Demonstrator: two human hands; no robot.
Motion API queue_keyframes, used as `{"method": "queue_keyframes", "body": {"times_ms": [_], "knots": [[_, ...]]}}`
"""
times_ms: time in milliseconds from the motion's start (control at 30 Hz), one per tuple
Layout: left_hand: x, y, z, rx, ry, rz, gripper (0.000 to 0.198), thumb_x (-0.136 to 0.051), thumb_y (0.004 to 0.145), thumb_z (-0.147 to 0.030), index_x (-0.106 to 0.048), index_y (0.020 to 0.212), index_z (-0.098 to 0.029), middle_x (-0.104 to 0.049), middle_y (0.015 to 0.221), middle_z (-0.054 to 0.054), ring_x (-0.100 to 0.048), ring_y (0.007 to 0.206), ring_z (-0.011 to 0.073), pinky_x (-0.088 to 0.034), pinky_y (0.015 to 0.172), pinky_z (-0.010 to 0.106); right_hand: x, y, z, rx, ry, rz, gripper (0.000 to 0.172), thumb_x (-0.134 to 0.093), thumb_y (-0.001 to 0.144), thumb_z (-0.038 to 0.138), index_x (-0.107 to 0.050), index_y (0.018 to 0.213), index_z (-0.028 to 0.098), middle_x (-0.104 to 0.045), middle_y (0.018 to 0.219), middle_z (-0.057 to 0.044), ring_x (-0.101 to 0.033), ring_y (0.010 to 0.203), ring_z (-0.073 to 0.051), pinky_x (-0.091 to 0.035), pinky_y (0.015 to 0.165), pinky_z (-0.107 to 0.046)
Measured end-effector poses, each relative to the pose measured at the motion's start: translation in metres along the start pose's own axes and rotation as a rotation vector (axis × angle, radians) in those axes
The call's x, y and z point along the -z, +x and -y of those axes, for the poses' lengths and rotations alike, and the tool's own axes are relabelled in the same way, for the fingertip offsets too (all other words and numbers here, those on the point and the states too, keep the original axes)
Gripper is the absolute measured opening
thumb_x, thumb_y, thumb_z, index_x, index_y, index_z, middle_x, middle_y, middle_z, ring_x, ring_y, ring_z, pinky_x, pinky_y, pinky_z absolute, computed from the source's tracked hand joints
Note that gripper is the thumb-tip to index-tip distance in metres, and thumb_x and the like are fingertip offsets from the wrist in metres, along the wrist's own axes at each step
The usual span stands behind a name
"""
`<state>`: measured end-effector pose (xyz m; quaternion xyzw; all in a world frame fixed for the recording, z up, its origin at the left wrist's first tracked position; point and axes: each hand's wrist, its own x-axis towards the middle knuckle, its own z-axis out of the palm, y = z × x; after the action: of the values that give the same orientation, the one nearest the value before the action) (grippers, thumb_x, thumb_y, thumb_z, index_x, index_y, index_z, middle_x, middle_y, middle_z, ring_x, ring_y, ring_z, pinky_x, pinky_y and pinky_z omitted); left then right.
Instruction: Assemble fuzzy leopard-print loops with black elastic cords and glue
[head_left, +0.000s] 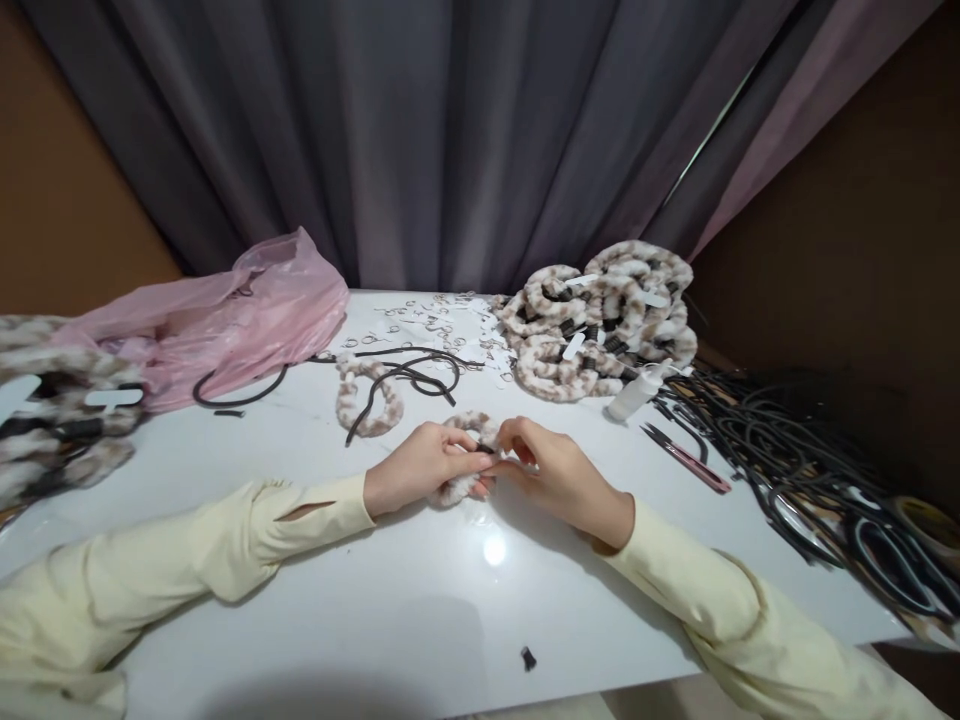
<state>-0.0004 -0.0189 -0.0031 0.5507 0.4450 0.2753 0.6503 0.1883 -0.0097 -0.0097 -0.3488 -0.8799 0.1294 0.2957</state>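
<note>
A small fluffy ring (pixel 457 490), white with brown patches, is between my hands over the white table. My left hand (pixel 435 460) is closed round its left side, thumb lying along the top. Thumb and fingers of my right hand (pixel 555 470) pinch at the ring's right side, where a dark band shows; my fingers partly hide that spot. A second fluffy ring (pixel 346 400) lies just beyond my left hand, with a black cord (pixel 364 400) across it.
A pink plastic bag (pixel 247 300) and fluffy rings (pixel 97 465) lie left. Piled fluffy rings (pixel 607 320), a white bottle (pixel 634 392), pink-handled snips (pixel 686 458) and many black cords (pixel 757 430) are right. Small metal rings (pixel 420 325) lie behind; a black scrap (pixel 529 658) is in front.
</note>
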Motion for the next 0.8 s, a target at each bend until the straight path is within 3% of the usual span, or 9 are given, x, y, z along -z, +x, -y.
{"method": "queue_keyframes", "body": {"times_ms": [67,200,300,400,533,633,733,800], "knots": [[-0.002,0.000,0.003,-0.026,0.071,-0.055,0.024,-0.061,0.074,-0.035,-0.062,0.078,-0.011,-0.067,0.063,0.005,-0.042,0.036,0.0052,-0.027,0.038,0.019,0.005,0.002,0.001,0.024,0.008,0.072,0.010,-0.051,0.082,0.019,-0.044,0.089,0.019,-0.052,0.070,0.002,-0.045,0.055,-0.009,-0.035,0.051,-0.020],[-0.007,-0.001,0.005,-0.123,0.190,-0.160,0.014,-0.061,0.072,-0.027,-0.063,0.071,-0.013,-0.067,0.063,0.004,-0.060,0.055,0.0130,-0.041,0.051,0.021,0.013,0.004,0.002,0.149,0.020,0.238,0.025,-0.044,0.084,0.012,-0.048,0.108,0.019,-0.058,0.084,-0.005,-0.053,0.070,-0.014,-0.040,0.060,-0.023],[-0.010,-0.002,0.003,-0.117,0.257,-0.208,0.010,-0.060,0.071,-0.023,-0.062,0.068,-0.014,-0.066,0.059,0.002,-0.064,0.062,0.0162,-0.044,0.057,0.022,0.014,0.005,0.002,0.167,0.035,0.254,0.028,-0.040,0.080,0.005,-0.051,0.103,0.017,-0.059,0.086,-0.007,-0.054,0.073,-0.015,-0.041,0.062,-0.024],[-0.011,-0.002,0.002,-0.111,0.305,-0.230,0.010,-0.060,0.071,-0.023,-0.060,0.064,-0.015,-0.063,0.052,0.000,-0.063,0.058,0.0156,-0.044,0.055,0.022,0.013,0.006,0.004,0.074,0.121,0.233,0.025,-0.043,0.075,0.002,-0.051,0.094,0.016,-0.059,0.082,-0.005,-0.053,0.067,-0.013,-0.040,0.058,-0.022],[-0.012,0.000,0.004,-0.133,0.324,-0.237,0.016,-0.059,0.071,-0.023,-0.056,0.057,-0.016,-0.063,0.051,0.000,-0.062,0.055,0.0151,-0.044,0.056,0.022,0.014,0.006,0.009,-0.094,0.214,0.235,0.029,-0.044,0.071,0.003,-0.049,0.097,0.017,-0.054,0.064,0.003,-0.046,0.052,-0.009,-0.035,0.050,-0.020],[-0.012,0.001,0.006,-0.117,0.259,-0.243,0.019,-0.062,0.070,-0.027,-0.053,0.057,-0.016,-0.062,0.051,0.000,-0.063,0.056,0.0163,-0.044,0.055,0.023,0.017,0.008,0.013,-0.210,0.260,0.171,0.019,-0.046,0.069,0.005,-0.049,0.084,0.017,-0.049,0.055,0.005,-0.042,0.047,-0.008,-0.033,0.047,-0.019],[-0.010,0.002,0.005,-0.071,0.125,-0.218,0.021,-0.063,0.070,-0.034,-0.054,0.064,-0.015,-0.065,0.057,0.002,-0.061,0.054,0.0153,-0.039,0.048,0.022,0.018,0.010,0.017,-0.345,0.337,0.244,0.007,-0.048,0.072,0.011,-0.051,0.068,0.016,-0.050,0.052,0.004,-0.041,0.046,-0.008,-0.032,0.046,-0.019],[-0.008,0.002,0.004,-0.061,0.088,-0.202,0.024,-0.063,0.071,-0.037,-0.057,0.068,-0.015,-0.063,0.057,0.002,-0.052,0.044,0.0111,-0.032,0.042,0.021,0.016,0.011,0.019,-0.401,0.376,0.312,0.015,-0.050,0.077,0.019,-0.055,0.064,0.015,-0.051,0.050,0.003,-0.041,0.045,-0.007,-0.032,0.044,-0.020]]}}
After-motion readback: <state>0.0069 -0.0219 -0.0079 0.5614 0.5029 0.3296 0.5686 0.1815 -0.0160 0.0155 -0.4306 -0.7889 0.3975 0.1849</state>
